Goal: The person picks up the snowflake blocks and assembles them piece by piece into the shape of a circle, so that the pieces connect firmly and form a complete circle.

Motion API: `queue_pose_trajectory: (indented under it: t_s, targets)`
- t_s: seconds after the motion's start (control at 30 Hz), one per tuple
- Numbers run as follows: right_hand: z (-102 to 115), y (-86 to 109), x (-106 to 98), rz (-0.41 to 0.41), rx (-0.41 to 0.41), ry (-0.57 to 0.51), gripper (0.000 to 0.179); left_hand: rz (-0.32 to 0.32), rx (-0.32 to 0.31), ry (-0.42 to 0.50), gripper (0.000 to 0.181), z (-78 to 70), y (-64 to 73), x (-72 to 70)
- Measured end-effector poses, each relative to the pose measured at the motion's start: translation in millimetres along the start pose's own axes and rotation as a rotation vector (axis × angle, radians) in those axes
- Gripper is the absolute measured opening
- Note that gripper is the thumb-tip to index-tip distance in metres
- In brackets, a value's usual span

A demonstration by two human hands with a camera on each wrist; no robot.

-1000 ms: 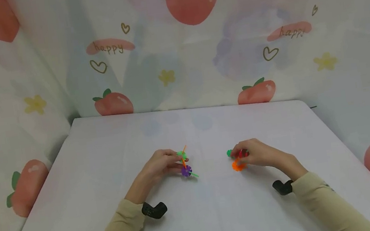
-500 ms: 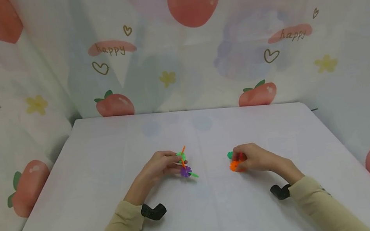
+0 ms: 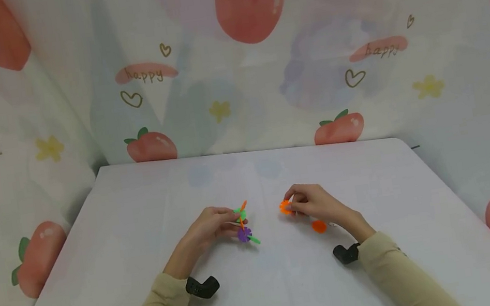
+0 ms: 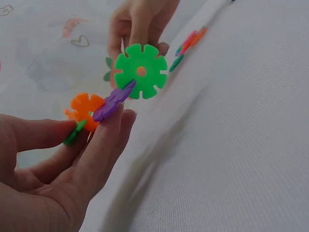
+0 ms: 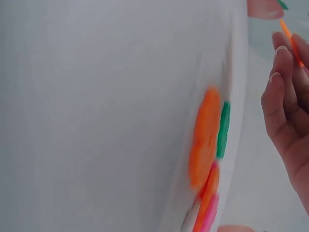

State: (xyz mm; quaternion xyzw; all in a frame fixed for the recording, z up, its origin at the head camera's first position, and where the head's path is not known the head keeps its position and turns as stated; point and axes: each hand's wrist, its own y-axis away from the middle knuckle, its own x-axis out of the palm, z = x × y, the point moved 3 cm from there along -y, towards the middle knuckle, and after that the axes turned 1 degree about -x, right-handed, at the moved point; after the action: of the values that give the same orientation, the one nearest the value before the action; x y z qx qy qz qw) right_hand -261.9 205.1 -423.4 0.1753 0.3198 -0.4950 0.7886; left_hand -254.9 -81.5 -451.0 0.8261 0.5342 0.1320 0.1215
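Above the table [image 3: 273, 287], linked discs [image 4: 112, 106] pinched in left hand [image 3: 210, 226], orange disc [image 3: 284, 207] in right hand [image 3: 321, 205]

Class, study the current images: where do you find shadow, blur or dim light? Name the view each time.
Head view: dull overall light, soft shadows on the white tabletop; left wrist view: large green disc fairly crisp, a broad soft-edged shadow below it; right wrist view: orange disc on the tabletop smeared by blur, right hand clearer.
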Motion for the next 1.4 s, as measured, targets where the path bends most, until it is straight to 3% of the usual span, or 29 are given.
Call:
queue_pose_trajectory:
  t_s: [0.37, 0.83, 1.03, 1.2, 1.4]
  targets:
    - [25.8, -25.7, 22.3, -0.014, -0.088, -0.125, 0.017, 0.031, 0.012, -0.027, 0.03, 4.1, -0.3, 5.3]
    - [38.6, -37.3, 29.6, 0.027, -0.06, -0.243, 0.021, 0.056, 0.035, -0.061, 0.032, 0.7, 3.1, 10.4]
    - [38.0, -37.6, 30.6, 0.055, -0.068, -0.232, 0.019, 0.053, 0.086, -0.131, 0.028, 0.4, 1.6, 13.1]
    - [37.7, -34.1, 34.1, 0.019, -0.056, -0.172, 0.018, 0.048, 0.105, -0.192, 0.025, -0.9, 1.5, 13.9]
    - [33.1, -26.4, 36.6, -0.006, -0.038, -0.184, 0.02, 0.133, 0.08, -0.202, 0.031, 1.4, 2.8, 16.1]
